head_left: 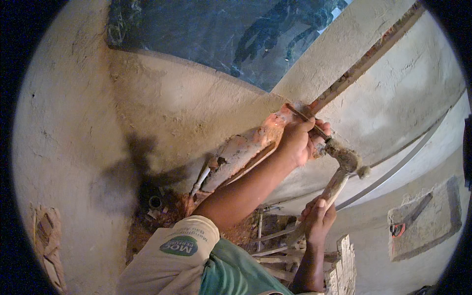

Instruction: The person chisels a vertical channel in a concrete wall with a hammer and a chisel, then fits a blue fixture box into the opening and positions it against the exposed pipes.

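My left hand point(299, 140) is closed around a slim metal chisel point(320, 132). The chisel's far end meets broken, reddish masonry point(286, 114) where a narrow groove point(364, 64) in the plastered wall begins. In my right hand point(318, 216) is the wooden handle of a hammer point(338, 186). The worn, plaster-crusted hammer head point(346, 156) is right at the chisel's near end; whether they touch I cannot tell. My left fingertips are partly hidden behind the chisel.
A dark glossy slab point(206, 39) juts over the work at the top. Below it runs a rough broken channel point(241, 152) with a white pipe point(200, 181). Rough wooden pieces point(344, 268) stand low down. At right, a recessed wall patch point(423, 221) holds an orange-and-black item point(398, 229).
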`<act>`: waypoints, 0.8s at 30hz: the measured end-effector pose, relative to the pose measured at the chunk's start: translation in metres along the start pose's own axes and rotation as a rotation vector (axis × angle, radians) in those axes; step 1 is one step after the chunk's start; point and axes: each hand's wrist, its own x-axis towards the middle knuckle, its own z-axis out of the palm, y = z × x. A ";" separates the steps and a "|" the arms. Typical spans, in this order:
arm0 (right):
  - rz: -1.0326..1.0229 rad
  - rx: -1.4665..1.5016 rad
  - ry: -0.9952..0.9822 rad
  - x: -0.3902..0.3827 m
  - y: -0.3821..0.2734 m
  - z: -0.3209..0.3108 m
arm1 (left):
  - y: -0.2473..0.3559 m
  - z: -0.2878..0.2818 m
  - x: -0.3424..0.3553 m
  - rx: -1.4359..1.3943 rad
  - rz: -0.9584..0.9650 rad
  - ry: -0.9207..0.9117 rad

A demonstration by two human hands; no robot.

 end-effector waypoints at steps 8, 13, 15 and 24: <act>-0.392 0.079 0.358 0.001 -0.048 -0.039 | -0.005 0.001 -0.010 0.024 -0.075 0.022; -0.521 0.189 0.487 -0.002 -0.073 -0.064 | -0.007 0.003 -0.006 -0.013 -0.045 -0.030; -0.594 0.280 0.445 -0.002 -0.071 -0.063 | -0.006 -0.001 -0.006 -0.046 -0.041 0.000; -0.073 -0.025 0.154 -0.011 0.030 -0.006 | -0.013 -0.001 0.011 -0.014 -0.015 -0.023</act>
